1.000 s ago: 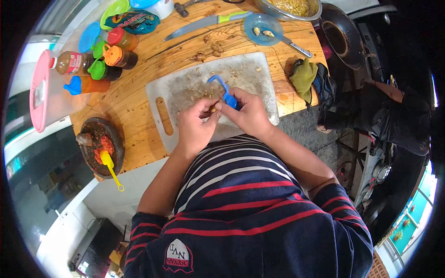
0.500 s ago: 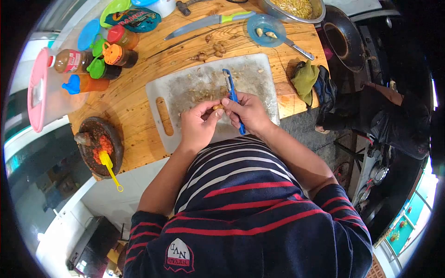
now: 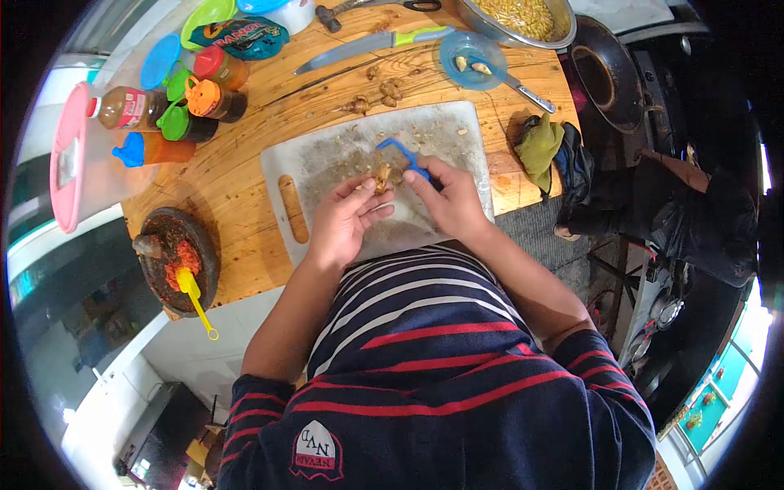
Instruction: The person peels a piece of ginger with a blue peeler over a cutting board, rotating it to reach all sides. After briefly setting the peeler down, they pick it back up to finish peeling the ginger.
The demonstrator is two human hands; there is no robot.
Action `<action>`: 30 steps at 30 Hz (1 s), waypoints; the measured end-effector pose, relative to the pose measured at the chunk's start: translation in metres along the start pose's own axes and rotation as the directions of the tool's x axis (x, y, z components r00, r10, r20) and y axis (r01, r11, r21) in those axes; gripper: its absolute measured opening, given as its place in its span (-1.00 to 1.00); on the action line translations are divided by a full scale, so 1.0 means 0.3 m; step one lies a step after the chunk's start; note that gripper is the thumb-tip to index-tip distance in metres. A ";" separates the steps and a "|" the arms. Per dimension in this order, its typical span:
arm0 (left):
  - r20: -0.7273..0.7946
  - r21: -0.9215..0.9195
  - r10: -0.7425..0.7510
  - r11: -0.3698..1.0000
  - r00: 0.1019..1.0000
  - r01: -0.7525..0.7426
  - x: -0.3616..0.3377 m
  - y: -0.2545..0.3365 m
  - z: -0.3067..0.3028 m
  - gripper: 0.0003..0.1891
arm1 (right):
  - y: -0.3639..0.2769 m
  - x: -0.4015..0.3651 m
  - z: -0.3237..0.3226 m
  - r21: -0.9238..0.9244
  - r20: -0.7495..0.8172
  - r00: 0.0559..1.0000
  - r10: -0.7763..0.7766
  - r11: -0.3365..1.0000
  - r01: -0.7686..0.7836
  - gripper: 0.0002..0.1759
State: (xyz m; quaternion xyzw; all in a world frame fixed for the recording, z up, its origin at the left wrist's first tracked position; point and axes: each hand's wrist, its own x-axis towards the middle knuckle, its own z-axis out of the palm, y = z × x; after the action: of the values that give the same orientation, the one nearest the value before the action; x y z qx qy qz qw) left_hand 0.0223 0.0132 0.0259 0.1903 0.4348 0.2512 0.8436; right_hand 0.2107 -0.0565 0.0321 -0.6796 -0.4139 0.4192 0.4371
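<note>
Over a white cutting board (image 3: 318,155) strewn with peelings, my left hand (image 3: 345,219) pinches a small brown root piece (image 3: 381,176) between thumb and fingers. My right hand (image 3: 449,196) is closed around a blue peeler (image 3: 402,150), its head angled up and to the left, just right of the root. Several knobbly brown roots (image 3: 390,91) lie on the wood beyond the board. A blue dish (image 3: 454,69) holds pale peeled pieces, with a knife (image 3: 529,94) resting across it.
On the wooden table (image 3: 245,163) are a large green-handled knife (image 3: 351,49), sauce bottles (image 3: 220,69), a stone mortar (image 3: 204,237) with red paste and yellow spatula, a metal bowl (image 3: 563,24) and a green cloth (image 3: 539,151). A person's dark-clothed leg (image 3: 612,204) shows at the right.
My hands have moved slightly apart. The peeler has swung from upright to tilted left, and my left hand has turned, showing more of the root. The view has shifted slightly.
</note>
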 end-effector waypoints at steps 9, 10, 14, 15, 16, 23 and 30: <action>0.124 -0.090 -0.034 0.995 0.992 0.046 0.002 -0.004 -0.036 -0.84 | -0.018 -0.022 0.015 -0.347 0.023 0.928 -0.372 0.867 0.357 -0.81; 0.165 -0.094 -0.038 0.994 0.986 0.054 0.002 -0.007 -0.046 -0.83 | -0.018 -0.026 0.016 -0.350 0.023 0.921 -0.388 0.860 0.371 -0.81; 0.216 -0.140 -0.062 0.986 0.974 0.094 -0.025 -0.002 -0.044 -0.81 | 0.008 -0.013 -0.009 -0.385 -0.021 0.947 -0.320 0.877 0.288 -0.81; 0.235 -0.163 -0.055 0.982 0.970 0.095 -0.037 0.004 -0.032 -0.80 | 0.017 -0.006 -0.022 -0.343 -0.029 0.955 -0.297 0.900 0.269 -0.82; 0.252 -0.186 -0.047 0.978 0.967 0.097 -0.046 0.009 -0.026 -0.79 | 0.025 -0.005 -0.026 -0.299 -0.035 0.962 -0.271 0.921 0.249 -0.82; 0.193 -0.185 -0.071 0.977 0.979 0.107 -0.029 -0.033 -0.043 -0.79 | -0.027 -0.053 -0.001 -0.244 0.038 0.927 -0.373 0.896 0.371 -0.79; 0.213 -0.234 -0.095 0.961 0.973 0.145 -0.041 -0.037 -0.044 -0.78 | 0.013 -0.051 -0.041 -0.342 -0.013 0.975 -0.220 0.918 0.202 -0.83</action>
State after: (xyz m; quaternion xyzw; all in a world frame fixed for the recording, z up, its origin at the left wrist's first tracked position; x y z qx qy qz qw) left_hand 0.0081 -0.0014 0.0205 0.0806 0.3239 0.2316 0.9138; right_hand 0.2183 -0.0748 0.0350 -0.7065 -0.5391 0.2747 0.3669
